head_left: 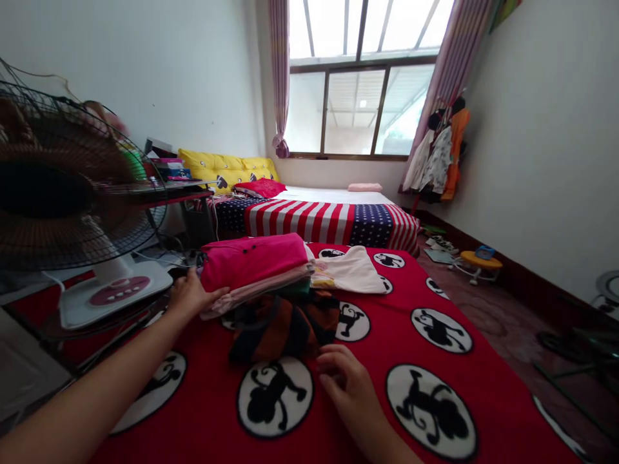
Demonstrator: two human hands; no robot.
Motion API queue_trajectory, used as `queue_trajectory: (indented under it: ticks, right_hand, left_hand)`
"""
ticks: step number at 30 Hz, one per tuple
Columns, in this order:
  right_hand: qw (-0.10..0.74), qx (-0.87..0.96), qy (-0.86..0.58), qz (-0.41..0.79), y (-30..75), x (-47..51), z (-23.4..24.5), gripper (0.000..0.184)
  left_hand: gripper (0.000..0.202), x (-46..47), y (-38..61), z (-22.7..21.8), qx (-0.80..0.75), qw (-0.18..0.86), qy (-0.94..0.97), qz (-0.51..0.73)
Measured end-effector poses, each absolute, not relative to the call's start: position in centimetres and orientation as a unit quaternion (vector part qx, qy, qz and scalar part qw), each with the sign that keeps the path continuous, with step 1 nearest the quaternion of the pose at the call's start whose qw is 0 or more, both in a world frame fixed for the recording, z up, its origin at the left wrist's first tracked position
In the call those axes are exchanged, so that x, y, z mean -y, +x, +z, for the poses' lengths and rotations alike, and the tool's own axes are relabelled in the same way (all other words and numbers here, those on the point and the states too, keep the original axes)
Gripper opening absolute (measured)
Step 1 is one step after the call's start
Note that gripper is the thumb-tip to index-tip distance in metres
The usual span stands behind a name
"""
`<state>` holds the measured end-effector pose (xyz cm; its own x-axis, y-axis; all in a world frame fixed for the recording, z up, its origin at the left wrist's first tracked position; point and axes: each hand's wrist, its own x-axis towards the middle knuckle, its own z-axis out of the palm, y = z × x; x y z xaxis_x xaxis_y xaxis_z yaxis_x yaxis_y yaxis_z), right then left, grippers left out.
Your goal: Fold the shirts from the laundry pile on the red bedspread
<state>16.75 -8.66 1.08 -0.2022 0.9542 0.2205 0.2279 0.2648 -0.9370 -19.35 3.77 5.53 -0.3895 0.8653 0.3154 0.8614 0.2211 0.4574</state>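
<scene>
My left hand rests against the left end of a stack of folded clothes, thumb and fingers spread about its near corner. On top of the stack lies a bright pink garment with dark buttons; a pale pink folded layer shows beneath it. A dark garment with orange-brown stripes lies crumpled in front of the stack. Beside its near right edge is my right hand, fingers loosely curled with a gap to the thumb. A white garment lies to the right of the stack.
The red bedspread with monkey prints covers the surface below. A fan stands close on the left. Behind is a bed with a stars-and-stripes cover. A small yellow stool is on the floor at right.
</scene>
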Motion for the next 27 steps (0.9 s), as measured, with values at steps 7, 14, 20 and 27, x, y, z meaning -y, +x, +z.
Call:
queue_trajectory:
  ticks: [7,14,20,27]
  right_hand:
    - [0.436,0.701,-0.421,0.377,17.0,8.8,0.9,0.02]
    - [0.458,0.689,-0.404,0.389,17.1,8.7,0.6,0.022]
    - [0.463,0.69,-0.411,0.374,16.9,8.4,0.6,0.022]
    - [0.463,0.698,-0.406,0.366,17.1,8.4,0.5,0.02]
  left_hand:
    - [0.044,-4.8,-13.7,11.5,-0.647,-0.154,0.699,0.263]
    - [0.056,-9.6,-10.7,11.2,-0.676,-0.008,0.687,0.265]
    - [0.045,-9.2,-11.3,11.6,-0.661,0.132,0.655,0.343]
    - [0.072,-3.5,-12.2,23.2,-0.619,-0.004,0.569,0.541]
